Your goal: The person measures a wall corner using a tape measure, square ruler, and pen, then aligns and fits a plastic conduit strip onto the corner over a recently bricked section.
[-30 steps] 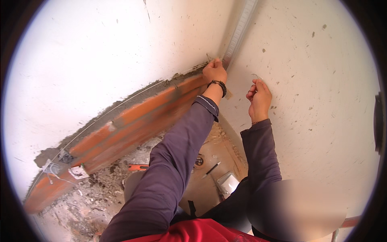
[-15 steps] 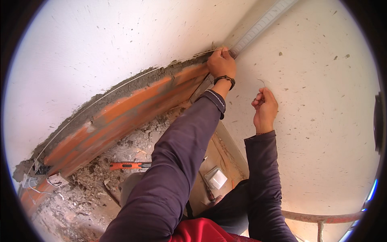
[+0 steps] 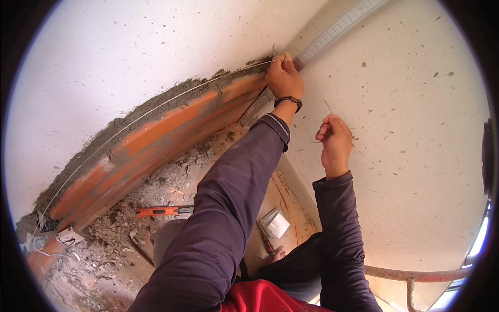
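A thin white cable (image 3: 156, 107) runs along the mortar strip above a course of orange bricks (image 3: 150, 143). At its far end my left hand (image 3: 285, 83) closes thumb and fingers on it, right beside the lower end of a grey slotted trunking (image 3: 338, 28) in the wall corner. To the right, in front of the pale wall, my right hand (image 3: 336, 143) is raised with its fingers pinched. A short, thin piece of wire (image 3: 327, 105) sticks up from those fingertips; its lower part is hidden in the hand.
Rubble (image 3: 109, 234) covers the floor below the bricks. An orange-handled utility knife (image 3: 163, 211) lies there. A white square box (image 3: 275, 224) and a screwdriver (image 3: 266, 240) lie between my arms. Loose wire ends (image 3: 44, 247) hang at the lower left. A rusty metal rail (image 3: 416, 274) stands lower right.
My right hand has shifted slightly left and down, with the wire piece still in its fingers. My left hand stays by the trunking end, a little higher. The view has moved slightly.
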The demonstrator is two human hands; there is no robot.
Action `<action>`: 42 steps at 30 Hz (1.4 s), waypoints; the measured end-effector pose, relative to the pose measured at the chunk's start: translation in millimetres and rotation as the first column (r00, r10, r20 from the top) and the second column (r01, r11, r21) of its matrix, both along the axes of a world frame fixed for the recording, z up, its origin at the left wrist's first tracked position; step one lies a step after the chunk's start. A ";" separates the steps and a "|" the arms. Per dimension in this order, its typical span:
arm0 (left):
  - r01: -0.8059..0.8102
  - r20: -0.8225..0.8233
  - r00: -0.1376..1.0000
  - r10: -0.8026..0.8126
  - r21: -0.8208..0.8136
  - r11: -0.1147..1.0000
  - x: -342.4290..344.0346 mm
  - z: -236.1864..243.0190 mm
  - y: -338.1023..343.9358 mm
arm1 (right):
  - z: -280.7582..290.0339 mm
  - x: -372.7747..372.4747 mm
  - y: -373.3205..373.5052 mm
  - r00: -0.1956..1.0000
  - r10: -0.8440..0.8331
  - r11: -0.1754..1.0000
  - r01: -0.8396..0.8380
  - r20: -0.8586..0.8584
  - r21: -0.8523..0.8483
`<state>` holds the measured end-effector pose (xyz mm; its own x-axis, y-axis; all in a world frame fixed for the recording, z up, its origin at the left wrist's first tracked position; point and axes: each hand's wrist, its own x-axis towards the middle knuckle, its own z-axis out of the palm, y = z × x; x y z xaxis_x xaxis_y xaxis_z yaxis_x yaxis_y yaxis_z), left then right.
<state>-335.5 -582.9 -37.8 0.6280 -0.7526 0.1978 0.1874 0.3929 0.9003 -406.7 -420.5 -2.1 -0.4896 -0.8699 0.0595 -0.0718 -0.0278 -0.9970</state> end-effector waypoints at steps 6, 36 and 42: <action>0.022 0.023 0.999 -0.023 0.015 1.000 3.5 7.1 2.8 | 0.7 -1.8 2.4 1.000 -0.002 1.000 0.002 0.003 0.013; -0.060 -0.017 0.998 0.059 -0.067 0.996 0.1 3.9 -0.4 | 3.0 -5.2 8.7 0.999 -0.043 0.996 0.040 0.029 0.083; 0.018 -0.051 0.998 -0.022 -0.077 0.997 4.1 1.0 5.3 | 12.0 10.3 11.4 0.999 0.015 0.995 -0.012 -0.032 0.099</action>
<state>-331.3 -577.6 -36.8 0.6238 -0.7492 0.2228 0.2415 0.4558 0.8567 -396.4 -409.2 9.9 -0.4768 -0.8789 -0.0116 -0.1046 0.0698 -0.9921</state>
